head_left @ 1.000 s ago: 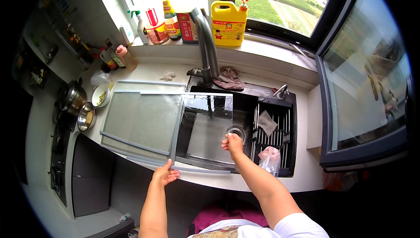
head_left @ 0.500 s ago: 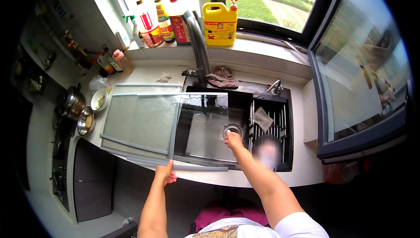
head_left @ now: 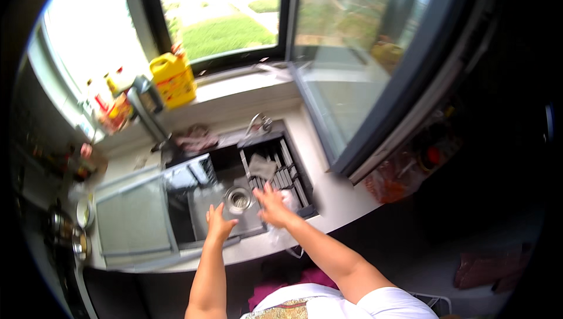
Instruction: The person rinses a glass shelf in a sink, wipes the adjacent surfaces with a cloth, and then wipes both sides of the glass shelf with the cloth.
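Note:
Over the front of the black sink (head_left: 179,216), my left hand (head_left: 218,224) is raised with its fingers apart, holding nothing. My right hand (head_left: 272,206) also has spread fingers and is empty, between the round drain (head_left: 238,200) and the slatted drying rack (head_left: 291,178). Close beside its fingers is a whitish, blurred thing (head_left: 288,200) I cannot make out. A grey cloth (head_left: 262,167) lies on the rack. To the left, a framed, greyish sliding panel (head_left: 132,219) lies flat across the counter and the sink's left part, apart from both hands.
A tall faucet (head_left: 146,110) and a crumpled pinkish rag (head_left: 197,137) are behind the sink. On the sill stands a yellow jug (head_left: 173,79) beside several bottles. An opened window sash (head_left: 346,78) juts over the counter at right. Bowls (head_left: 85,213) sit far left.
The view has swung right. My left hand has left the panel's front edge and is now over the sink. My right hand has moved from the drain toward the rack, its fingers spreading.

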{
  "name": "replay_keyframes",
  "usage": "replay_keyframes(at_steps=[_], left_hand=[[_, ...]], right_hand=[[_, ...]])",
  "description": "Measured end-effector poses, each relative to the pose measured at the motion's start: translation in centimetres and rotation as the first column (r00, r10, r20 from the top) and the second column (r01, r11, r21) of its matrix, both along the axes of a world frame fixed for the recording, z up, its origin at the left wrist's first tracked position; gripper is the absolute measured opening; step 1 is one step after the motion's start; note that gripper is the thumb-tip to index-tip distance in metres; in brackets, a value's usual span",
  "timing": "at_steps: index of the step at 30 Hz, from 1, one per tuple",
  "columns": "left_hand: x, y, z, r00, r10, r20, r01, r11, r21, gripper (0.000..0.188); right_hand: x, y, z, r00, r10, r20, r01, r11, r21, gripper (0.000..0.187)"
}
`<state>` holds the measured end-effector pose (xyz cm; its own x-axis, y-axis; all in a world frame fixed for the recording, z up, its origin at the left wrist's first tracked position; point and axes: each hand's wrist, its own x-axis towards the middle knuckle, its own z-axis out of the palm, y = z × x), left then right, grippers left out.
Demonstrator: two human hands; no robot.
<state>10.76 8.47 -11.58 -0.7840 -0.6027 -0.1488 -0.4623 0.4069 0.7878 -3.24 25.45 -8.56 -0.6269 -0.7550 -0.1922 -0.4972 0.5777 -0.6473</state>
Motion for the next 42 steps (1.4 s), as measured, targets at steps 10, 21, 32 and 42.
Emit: replay_keyframes(at_steps=[10,21,32,42], left_hand=[[-11.3,22.3,17.1,0.700,-0.697,-0.156,0.713,0.693,0.103,0.039],[-30.5,36.3,27.7,0.596,-0.169,-0.785,0.292,0.956,0.015,0.049],[-39.7,34.0,34.4,0.410,0.339,-0.847,-0.111,0.940,0.322,0.054],[-39.6,32.8,32.9,0.375,0.350,-0.858,0.027,0.921,0.388,0.055]], right_hand=[[-6.1,24.4,19.4,0.974,0.217,0.069,-0.214,0.976,-0.047,0.044],[-23.6,30.5,31.2,0.929,-0.194,-0.315,-0.075,0.735,-0.674,0.027],[-34.1,14.6,45.0,0.509,-0.397,-0.764,0.043,0.898,-0.438,0.014],[-33.9,16.0,51.5,0.248,-0.375,-0.893,-0.012,0.921,-0.390,0.011]])
